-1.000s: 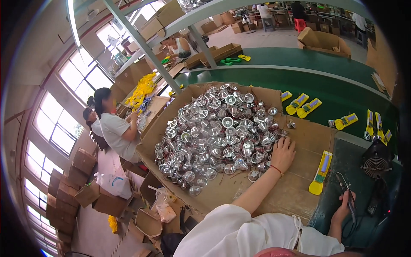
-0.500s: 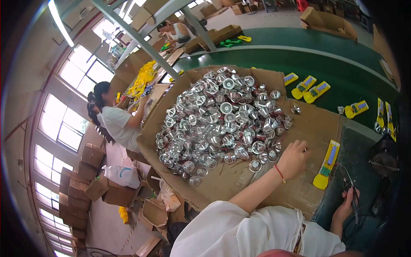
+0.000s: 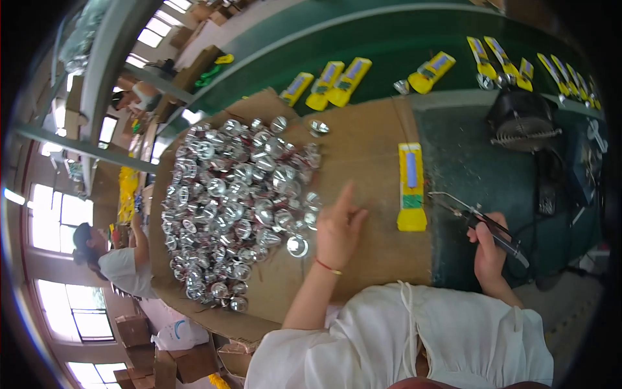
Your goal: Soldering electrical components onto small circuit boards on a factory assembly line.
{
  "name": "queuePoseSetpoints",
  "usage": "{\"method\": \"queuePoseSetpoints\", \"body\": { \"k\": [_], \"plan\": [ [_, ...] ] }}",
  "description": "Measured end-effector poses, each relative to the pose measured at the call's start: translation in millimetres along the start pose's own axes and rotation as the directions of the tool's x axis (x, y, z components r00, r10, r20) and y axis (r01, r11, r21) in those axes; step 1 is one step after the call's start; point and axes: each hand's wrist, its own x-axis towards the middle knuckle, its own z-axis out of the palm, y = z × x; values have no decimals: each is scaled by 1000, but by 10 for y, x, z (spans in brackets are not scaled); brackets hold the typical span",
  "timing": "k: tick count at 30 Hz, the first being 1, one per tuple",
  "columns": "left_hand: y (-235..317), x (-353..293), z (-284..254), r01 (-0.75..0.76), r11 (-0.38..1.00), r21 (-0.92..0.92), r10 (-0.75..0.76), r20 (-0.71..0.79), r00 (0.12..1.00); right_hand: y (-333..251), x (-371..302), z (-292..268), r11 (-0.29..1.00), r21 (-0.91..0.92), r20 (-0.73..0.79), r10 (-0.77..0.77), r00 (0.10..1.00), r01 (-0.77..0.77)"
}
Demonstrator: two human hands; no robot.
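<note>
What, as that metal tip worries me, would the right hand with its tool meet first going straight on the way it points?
Most likely the yellow piece lying on the cardboard, near its green board: the tool in the right hand points that way. How high it is held is unclear.

free: bare cardboard [image 3: 369, 146] | blocked: reflector pile [image 3: 227, 194] left, fan [image 3: 526, 122] right

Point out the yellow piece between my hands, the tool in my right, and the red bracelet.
Yellow piece [image 3: 411, 181], head view, on its purple strip.
Tool [image 3: 507, 243], head view, on its black handle.
Red bracelet [image 3: 328, 266], head view, middle of its band.
</note>
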Motion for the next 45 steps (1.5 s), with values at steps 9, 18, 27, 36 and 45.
{"method": "queuePoseSetpoints", "body": {
  "k": [9, 18, 27, 36, 45],
  "plan": [
    [139, -83, 198, 480, 790, -381, -365, 336, 868, -89, 36, -43, 951, -232, 282, -135, 950, 204],
    [262, -86, 457, 274, 856, -438, -171, 261, 950, -13, 1, -65, 952, -198, 216, -188, 958, 232],
    [260, -47, 513, 187, 879, -439, -77, 255, 964, 44, 19, -12, 936, -297, 181, -139, 974, 189],
    [263, -14, 541, 254, 839, -481, -120, 292, 949, 38, 1, 13, 907, -390, 206, -83, 975, 159],
    [253, -13, 548, 256, 855, -451, -129, 293, 948, -16, -7, 50, 950, -298, 87, -75, 993, 98]
  ]
}}
